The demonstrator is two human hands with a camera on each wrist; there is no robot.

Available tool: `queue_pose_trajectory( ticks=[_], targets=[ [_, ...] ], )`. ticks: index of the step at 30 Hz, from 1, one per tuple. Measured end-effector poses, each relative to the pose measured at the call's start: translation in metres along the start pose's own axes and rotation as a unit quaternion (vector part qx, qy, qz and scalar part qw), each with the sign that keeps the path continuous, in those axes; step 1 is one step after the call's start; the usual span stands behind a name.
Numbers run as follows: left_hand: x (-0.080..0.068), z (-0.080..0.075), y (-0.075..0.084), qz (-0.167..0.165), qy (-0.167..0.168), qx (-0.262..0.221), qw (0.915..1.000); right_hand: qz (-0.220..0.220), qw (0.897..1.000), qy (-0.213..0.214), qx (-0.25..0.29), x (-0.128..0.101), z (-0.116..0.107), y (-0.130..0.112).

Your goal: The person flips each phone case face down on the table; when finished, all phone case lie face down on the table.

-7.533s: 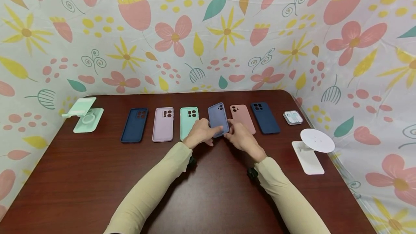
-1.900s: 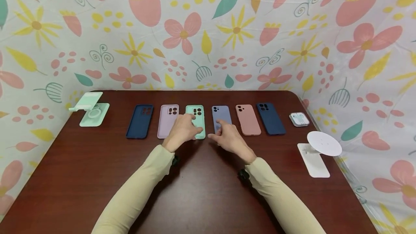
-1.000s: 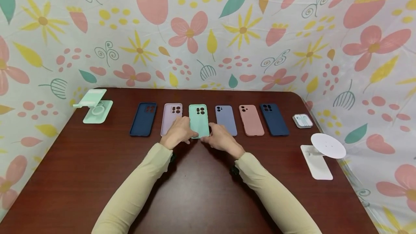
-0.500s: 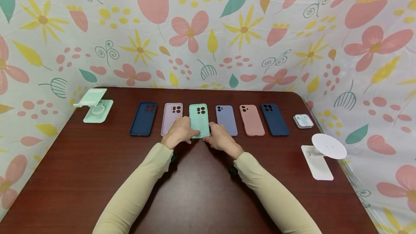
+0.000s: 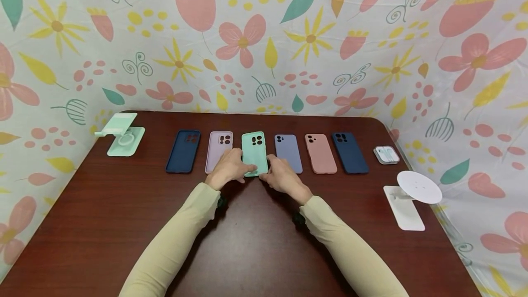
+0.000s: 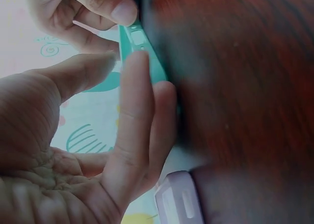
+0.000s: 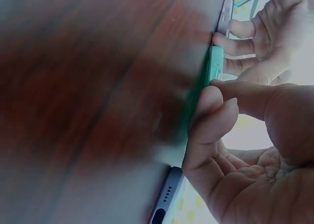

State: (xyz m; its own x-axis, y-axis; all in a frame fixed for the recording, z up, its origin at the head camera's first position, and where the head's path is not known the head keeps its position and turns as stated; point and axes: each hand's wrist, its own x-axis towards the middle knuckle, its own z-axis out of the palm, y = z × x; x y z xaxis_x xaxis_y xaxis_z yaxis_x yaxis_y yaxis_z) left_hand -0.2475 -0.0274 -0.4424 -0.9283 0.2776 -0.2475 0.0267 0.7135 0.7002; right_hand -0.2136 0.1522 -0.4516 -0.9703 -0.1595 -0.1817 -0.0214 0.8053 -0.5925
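Observation:
In the head view, a mint-green phone case [image 5: 254, 152] lies in the row, camera cutouts at its far end. My left hand [image 5: 232, 166] pinches its lower left part, thumb over the face. At its lower right corner, my right hand [image 5: 282, 175] grips the edge with thumb and curled fingers. The left wrist view shows the near end of the mint case [image 6: 158, 71] slightly tilted, between the fingers of both hands. In the right wrist view, the mint case [image 7: 216, 62] sits just beyond the right thumb. A periwinkle case [image 5: 288, 152] is beside the right hand, a lilac case [image 5: 215, 150] beside the left.
A dark blue case [image 5: 183, 151] lies at the row's left; a pink case [image 5: 321, 153] and another navy case [image 5: 350, 152] at its right. Farther out stand a mint folding stand [image 5: 123, 134], a boxed pair of earphones [image 5: 387, 155] and a white stand [image 5: 406, 205] on the brown table [image 5: 103, 223].
Earlier both hands held the periwinkle case at an angle; it now lies straight, released. The hands have moved left to the mint case and taken its lower corners. Little differs over the last second.

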Motion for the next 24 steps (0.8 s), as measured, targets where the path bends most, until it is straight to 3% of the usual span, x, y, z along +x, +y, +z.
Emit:
queue_pose_trajectory(
  ticks=[14,24],
  targets=[
    [0.003,0.005,0.001,-0.014,0.02,-0.016,0.9996,-0.02,0.999,0.035,0.019,-0.007,-0.004,0.002],
    [0.004,0.009,0.0,-0.008,0.034,-0.056,0.9978,-0.042,0.997,0.064,0.022,-0.011,-0.006,-0.001]
  ],
)
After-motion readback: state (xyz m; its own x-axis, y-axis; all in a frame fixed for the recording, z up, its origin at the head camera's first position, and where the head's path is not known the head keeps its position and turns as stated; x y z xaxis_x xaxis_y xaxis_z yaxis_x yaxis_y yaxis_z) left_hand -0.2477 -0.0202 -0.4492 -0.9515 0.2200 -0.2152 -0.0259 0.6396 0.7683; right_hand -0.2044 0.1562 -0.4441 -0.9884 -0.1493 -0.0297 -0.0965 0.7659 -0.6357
